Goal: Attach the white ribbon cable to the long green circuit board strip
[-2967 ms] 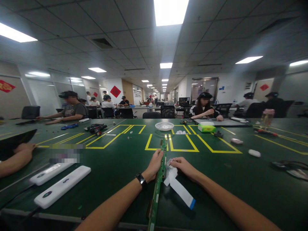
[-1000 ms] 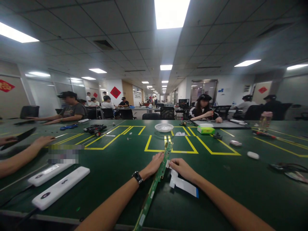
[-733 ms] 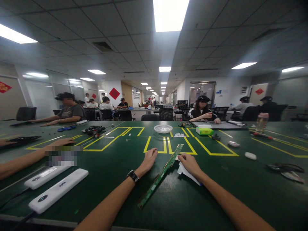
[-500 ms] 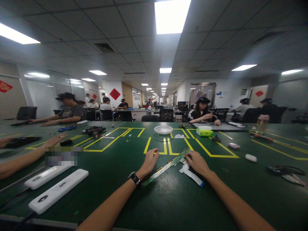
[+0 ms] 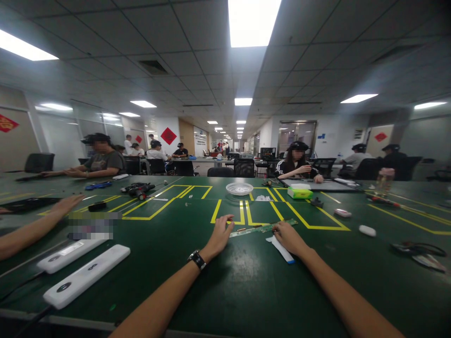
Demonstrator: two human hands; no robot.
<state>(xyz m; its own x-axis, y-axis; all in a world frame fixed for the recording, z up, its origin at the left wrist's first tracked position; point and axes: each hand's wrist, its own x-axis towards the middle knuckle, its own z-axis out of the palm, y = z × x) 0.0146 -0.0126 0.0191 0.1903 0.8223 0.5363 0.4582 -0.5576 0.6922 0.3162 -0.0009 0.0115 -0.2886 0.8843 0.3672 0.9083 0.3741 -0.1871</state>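
A long, narrow green circuit board lies nearly crosswise in front of me, low over the green table. My right hand has its fingers closed on the board toward the right end, which sticks out beyond them. From beneath that hand a white flat ribbon cable with a blue tip slants toward me. My left hand, with a black watch on the wrist, is beside the board's left end. Its fingers are loosely bent and apart, and nothing shows in them.
A clear round dish stands ahead, left of a green-and-white packet. White power strips lie at left, near another person's arm. A white oval object and dark cables are at right. Yellow tape marks the table.
The circuit board has turned from a steep diagonal to nearly crosswise, its near left end swinging away from me. My right hand shifted slightly right with the cable; my left hand barely moved.
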